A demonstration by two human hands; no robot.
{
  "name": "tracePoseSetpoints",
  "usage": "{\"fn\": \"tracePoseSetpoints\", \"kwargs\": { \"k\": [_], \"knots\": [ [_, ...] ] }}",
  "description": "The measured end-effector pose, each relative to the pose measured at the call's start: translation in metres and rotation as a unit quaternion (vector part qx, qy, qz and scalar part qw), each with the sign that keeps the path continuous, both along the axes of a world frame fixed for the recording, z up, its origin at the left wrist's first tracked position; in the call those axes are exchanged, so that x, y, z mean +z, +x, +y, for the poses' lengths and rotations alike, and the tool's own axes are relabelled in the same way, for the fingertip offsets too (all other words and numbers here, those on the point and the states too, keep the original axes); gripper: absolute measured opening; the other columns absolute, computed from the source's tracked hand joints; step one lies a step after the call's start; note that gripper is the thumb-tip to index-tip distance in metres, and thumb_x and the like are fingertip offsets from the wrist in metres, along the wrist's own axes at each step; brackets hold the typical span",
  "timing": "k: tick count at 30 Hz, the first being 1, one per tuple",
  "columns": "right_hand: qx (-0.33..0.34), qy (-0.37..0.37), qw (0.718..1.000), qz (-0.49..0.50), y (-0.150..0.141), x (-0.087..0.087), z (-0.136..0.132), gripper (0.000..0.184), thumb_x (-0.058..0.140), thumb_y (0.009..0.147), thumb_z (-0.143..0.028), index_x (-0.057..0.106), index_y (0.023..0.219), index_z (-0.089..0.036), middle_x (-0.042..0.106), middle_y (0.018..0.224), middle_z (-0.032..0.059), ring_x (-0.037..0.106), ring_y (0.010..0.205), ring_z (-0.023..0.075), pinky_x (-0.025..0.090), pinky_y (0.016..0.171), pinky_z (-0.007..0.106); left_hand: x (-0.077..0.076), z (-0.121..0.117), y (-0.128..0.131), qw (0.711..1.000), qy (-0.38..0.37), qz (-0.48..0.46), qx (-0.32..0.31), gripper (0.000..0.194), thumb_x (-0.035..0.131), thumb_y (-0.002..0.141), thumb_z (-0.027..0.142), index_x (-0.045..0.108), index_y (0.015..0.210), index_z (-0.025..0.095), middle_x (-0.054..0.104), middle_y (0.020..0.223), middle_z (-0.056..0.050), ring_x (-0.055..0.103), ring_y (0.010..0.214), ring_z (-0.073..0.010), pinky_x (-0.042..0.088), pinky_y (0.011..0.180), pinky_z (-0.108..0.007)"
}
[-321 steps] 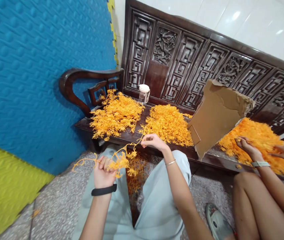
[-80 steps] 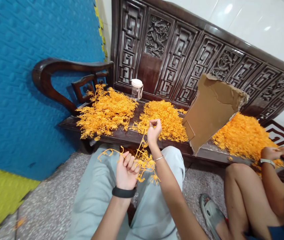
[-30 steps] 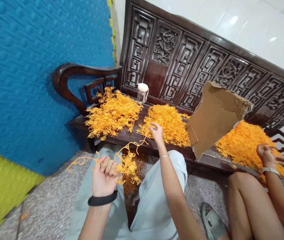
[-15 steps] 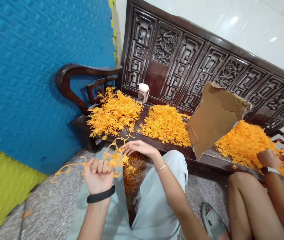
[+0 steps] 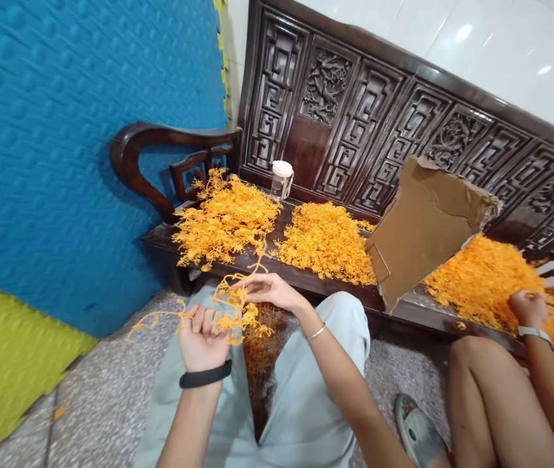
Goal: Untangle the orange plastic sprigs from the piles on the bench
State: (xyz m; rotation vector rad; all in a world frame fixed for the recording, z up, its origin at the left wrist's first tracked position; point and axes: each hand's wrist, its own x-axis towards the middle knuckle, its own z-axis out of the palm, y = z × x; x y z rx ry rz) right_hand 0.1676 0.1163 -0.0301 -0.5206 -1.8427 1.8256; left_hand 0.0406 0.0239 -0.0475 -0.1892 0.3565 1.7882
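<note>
Beside an orange heap, a lidded cup

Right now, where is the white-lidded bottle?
In the head view, the white-lidded bottle stands just above centre on the bench, near its backrest, behind the gap between the left orange pile and middle orange pile.

"What does the person wear behind the left hand?"
"A plain black band, fairly wide, around the wrist."
"And behind the right hand?"
"A thin, shiny silver bracelet."
"Below that?"
"Loose, pale blue-grey trousers, creased over the thighs. The forearms are bare."
</note>
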Motion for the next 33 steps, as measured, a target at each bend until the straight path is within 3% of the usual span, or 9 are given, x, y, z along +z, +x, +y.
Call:
{"fn": "tracePoseSetpoints", "kwargs": {
  "k": [5, 10, 14, 20, 25, 28, 33],
  "knots": [
    [-0.038, 0.028, 0.999, -0.016, -0.003, -0.001, -0.005, 0.027, 0.067, 0.062, -0.029, 0.06, 0.085, -0.016, 0.057, 0.074, -0.0003, 0.053, 0.068, 0.0093, 0.042, 0.064, 0.021, 0.002, 0.0, -0.001, 1.0, -0.009, -0.003, 0.007, 0.038, 0.026, 0.082, 0.015, 0.007, 0.05, 0.018, 0.009, 0.036, 0.005, 0.016, 0.029, -0.0087, 0.013, 0.029, -0.022],
    [-0.109, 0.121, 0.987, 0.0, -0.007, 0.001, -0.009, 0.029, 0.068, 0.061, -0.031, 0.06, 0.086, -0.018, 0.056, 0.089, 0.002, 0.051, 0.071, 0.0092, 0.04, 0.059, 0.02, 0.002, 0.0, 0.001, 1.0, -0.015, -0.006, 0.01, 0.039, 0.029, 0.082, 0.016, 0.007, 0.05, 0.018, 0.014, 0.033, 0.005, 0.018, 0.028, -0.0076, 0.015, 0.03, -0.02],
    [-0.153, 0.181, 0.971, 0.014, -0.008, 0.002, -0.009, 0.02, 0.063, 0.068, -0.03, 0.062, 0.084, -0.018, 0.056, 0.081, 0.0015, 0.049, 0.068, 0.0086, 0.038, 0.057, 0.02, -0.002, 0.002, 0.002, 1.0, -0.015, -0.007, -0.011, 0.04, 0.03, 0.082, 0.016, 0.008, 0.049, 0.017, 0.012, 0.034, 0.005, 0.018, 0.029, -0.0076, 0.017, 0.031, -0.02],
    [-0.239, 0.178, 0.954, 0.046, -0.004, 0.002, -0.002, 0.011, 0.057, 0.072, -0.026, 0.056, 0.075, -0.016, 0.057, 0.078, 0.0015, 0.052, 0.071, 0.0106, 0.041, 0.063, 0.022, -0.002, 0.003, 0.002, 1.0, -0.01, -0.012, -0.008, 0.039, 0.028, 0.082, 0.014, 0.009, 0.048, 0.018, 0.01, 0.035, 0.005, 0.017, 0.029, -0.0084, 0.016, 0.03, -0.021],
    [-0.339, 0.239, 0.91, 0.019, 0.005, 0.004, 0.005, 0.005, 0.054, 0.07, -0.02, 0.053, 0.07, -0.015, 0.057, 0.078, 0.0016, 0.053, 0.074, 0.0117, 0.04, 0.066, 0.023, 0.003, 0.001, 0.007, 0.999, -0.023, -0.012, -0.025, 0.039, 0.028, 0.083, 0.015, 0.01, 0.048, 0.018, 0.01, 0.036, 0.005, 0.017, 0.029, -0.0085, 0.017, 0.029, -0.021],
    [-0.416, 0.199, 0.887, 0.029, 0.013, 0.004, 0.013, 0.007, 0.053, 0.069, -0.022, 0.051, 0.071, -0.016, 0.056, 0.07, 0.0, 0.053, 0.066, 0.011, 0.041, 0.063, 0.023, 0.004, 0.0, 0.01, 0.999, -0.026, -0.008, -0.041, 0.039, 0.028, 0.083, 0.015, 0.012, 0.048, 0.018, 0.011, 0.037, 0.005, 0.018, 0.029, -0.0085, 0.015, 0.029, -0.021],
    [-0.441, 0.149, 0.883, 0.059, 0.027, 0.003, 0.028, 0.01, 0.051, 0.069, -0.025, 0.047, 0.07, -0.015, 0.053, 0.063, -0.0012, 0.053, 0.059, 0.0107, 0.042, 0.06, 0.023, 0.004, 0.0, 0.022, 0.994, -0.026, -0.02, -0.103, 0.041, 0.03, 0.084, 0.018, 0.016, 0.046, 0.018, 0.006, 0.042, 0.006, 0.015, 0.03, -0.0082, 0.014, 0.029, -0.02]
  ]
}}
